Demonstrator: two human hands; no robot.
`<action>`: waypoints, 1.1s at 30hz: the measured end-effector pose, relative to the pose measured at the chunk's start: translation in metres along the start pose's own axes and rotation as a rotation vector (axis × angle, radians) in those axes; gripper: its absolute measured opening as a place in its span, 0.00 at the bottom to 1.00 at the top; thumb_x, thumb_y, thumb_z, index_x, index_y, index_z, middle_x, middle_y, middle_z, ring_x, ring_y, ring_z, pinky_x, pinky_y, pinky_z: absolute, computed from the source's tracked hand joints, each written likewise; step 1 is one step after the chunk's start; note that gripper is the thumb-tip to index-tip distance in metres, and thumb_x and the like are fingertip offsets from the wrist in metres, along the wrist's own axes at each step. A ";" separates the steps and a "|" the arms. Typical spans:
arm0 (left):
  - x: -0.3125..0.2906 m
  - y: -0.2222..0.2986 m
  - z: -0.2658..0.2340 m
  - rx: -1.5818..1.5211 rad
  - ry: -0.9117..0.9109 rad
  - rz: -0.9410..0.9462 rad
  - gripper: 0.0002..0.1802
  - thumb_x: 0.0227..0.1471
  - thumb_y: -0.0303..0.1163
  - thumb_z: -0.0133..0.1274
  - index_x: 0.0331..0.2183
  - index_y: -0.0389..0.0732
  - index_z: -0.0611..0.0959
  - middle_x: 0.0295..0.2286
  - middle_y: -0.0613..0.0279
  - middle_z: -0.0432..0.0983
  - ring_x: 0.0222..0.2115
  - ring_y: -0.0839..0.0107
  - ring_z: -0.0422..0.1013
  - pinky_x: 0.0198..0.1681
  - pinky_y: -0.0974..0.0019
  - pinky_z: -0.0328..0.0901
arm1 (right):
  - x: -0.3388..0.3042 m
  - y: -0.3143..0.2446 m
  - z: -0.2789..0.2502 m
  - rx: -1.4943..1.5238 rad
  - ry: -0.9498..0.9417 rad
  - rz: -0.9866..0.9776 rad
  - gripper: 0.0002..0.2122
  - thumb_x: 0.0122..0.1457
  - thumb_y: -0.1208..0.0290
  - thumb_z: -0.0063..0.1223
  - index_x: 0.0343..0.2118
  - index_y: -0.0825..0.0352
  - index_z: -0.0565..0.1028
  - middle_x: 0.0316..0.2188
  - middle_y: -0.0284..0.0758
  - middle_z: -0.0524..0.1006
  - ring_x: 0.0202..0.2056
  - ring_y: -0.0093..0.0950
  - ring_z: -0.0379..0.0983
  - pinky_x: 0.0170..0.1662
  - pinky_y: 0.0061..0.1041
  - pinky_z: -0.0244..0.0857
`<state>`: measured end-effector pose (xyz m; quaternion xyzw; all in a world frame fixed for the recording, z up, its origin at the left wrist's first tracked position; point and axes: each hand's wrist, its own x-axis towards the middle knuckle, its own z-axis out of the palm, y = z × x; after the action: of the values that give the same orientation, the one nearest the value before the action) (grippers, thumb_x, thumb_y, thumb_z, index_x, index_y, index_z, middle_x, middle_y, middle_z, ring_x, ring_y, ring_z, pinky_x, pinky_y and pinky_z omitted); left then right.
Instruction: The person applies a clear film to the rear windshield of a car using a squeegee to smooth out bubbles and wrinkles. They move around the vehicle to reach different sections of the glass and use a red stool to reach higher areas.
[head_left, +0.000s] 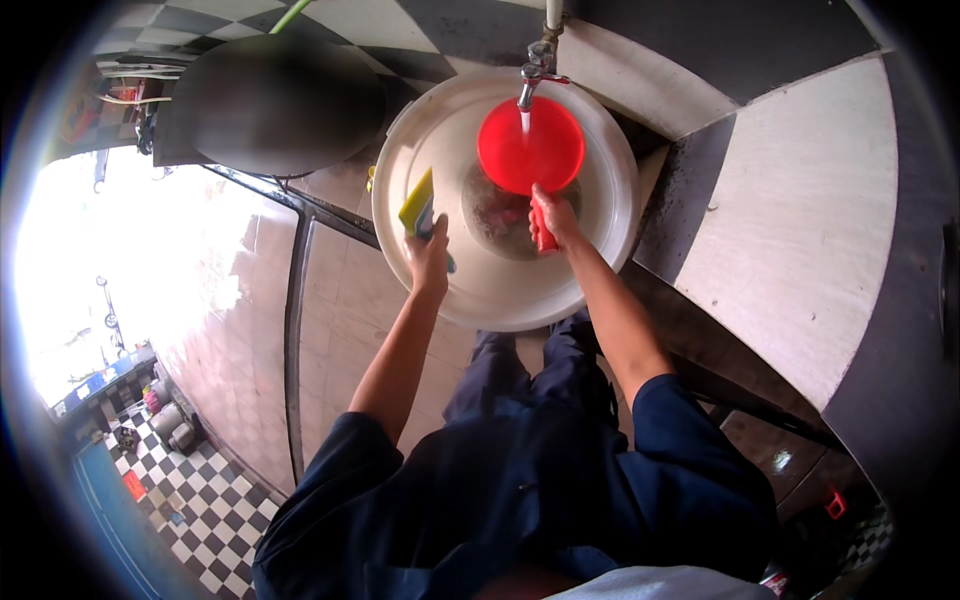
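My right hand (555,218) is wrapped round the handle of a red plastic dipper (545,150), which sits under a running metal tap (530,90). Water falls from the spout into its bowl. Below is a large round whitish tub (600,270); murky water (490,220) covers the middle of its bottom, and what lies in it is blurred. Over the left side of the tub, my left hand (430,262) grips a flat yellow-and-grey cleaning tool (418,205), its yellow end upward. Its exact kind is unclear.
A big dark round object (280,105), blurred, stands left of the tub. Tiled wall (800,200) rises close on the right. A dark groove (296,350) crosses the tiled floor at left, near a bright opening (80,260). A red item (836,503) lies at lower right.
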<state>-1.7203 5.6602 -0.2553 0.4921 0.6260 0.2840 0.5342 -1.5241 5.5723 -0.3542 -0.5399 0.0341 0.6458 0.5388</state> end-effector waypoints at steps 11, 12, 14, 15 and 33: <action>-0.022 -0.021 -0.057 -0.166 -0.014 -0.059 0.11 0.48 0.32 0.53 0.31 0.35 0.74 0.19 0.67 0.66 0.18 0.80 0.63 0.21 0.75 0.59 | 0.034 0.044 0.004 -0.822 0.951 -0.484 0.18 0.52 0.62 0.49 0.40 0.65 0.59 0.34 0.44 0.72 0.34 0.40 0.72 0.37 0.42 0.67; -0.021 -0.023 -0.062 -0.201 -0.030 -0.074 0.10 0.49 0.32 0.52 0.31 0.35 0.73 0.20 0.67 0.67 0.18 0.79 0.64 0.22 0.75 0.60 | 0.017 0.027 0.021 -0.677 0.838 -0.318 0.20 0.49 0.66 0.50 0.43 0.65 0.57 0.39 0.46 0.70 0.42 0.48 0.67 0.48 0.46 0.58; -0.019 -0.019 -0.062 -0.297 -0.046 -0.076 0.11 0.50 0.33 0.51 0.32 0.35 0.73 0.21 0.66 0.67 0.20 0.77 0.65 0.23 0.73 0.63 | 0.018 0.024 0.029 -0.631 0.937 -0.270 0.22 0.48 0.67 0.51 0.44 0.65 0.55 0.40 0.45 0.70 0.42 0.48 0.67 0.47 0.45 0.58; -0.019 -0.017 -0.059 -0.346 -0.055 -0.078 0.11 0.51 0.33 0.51 0.32 0.35 0.73 0.22 0.65 0.67 0.20 0.76 0.66 0.24 0.73 0.64 | 0.018 0.022 0.031 -0.610 0.988 -0.247 0.23 0.48 0.68 0.51 0.44 0.65 0.55 0.40 0.45 0.70 0.41 0.48 0.67 0.47 0.45 0.59; -0.018 0.003 -0.033 -0.445 -0.079 -0.134 0.08 0.47 0.27 0.50 0.31 0.35 0.74 0.22 0.61 0.69 0.20 0.73 0.68 0.24 0.70 0.65 | 0.009 0.014 0.014 0.294 0.007 -0.185 0.17 0.54 0.53 0.49 0.35 0.62 0.65 0.20 0.33 0.68 0.19 0.25 0.66 0.23 0.27 0.66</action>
<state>-1.7522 5.6498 -0.2370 0.3301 0.5580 0.3594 0.6712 -1.5419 5.5808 -0.3624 -0.4586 0.0802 0.5797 0.6687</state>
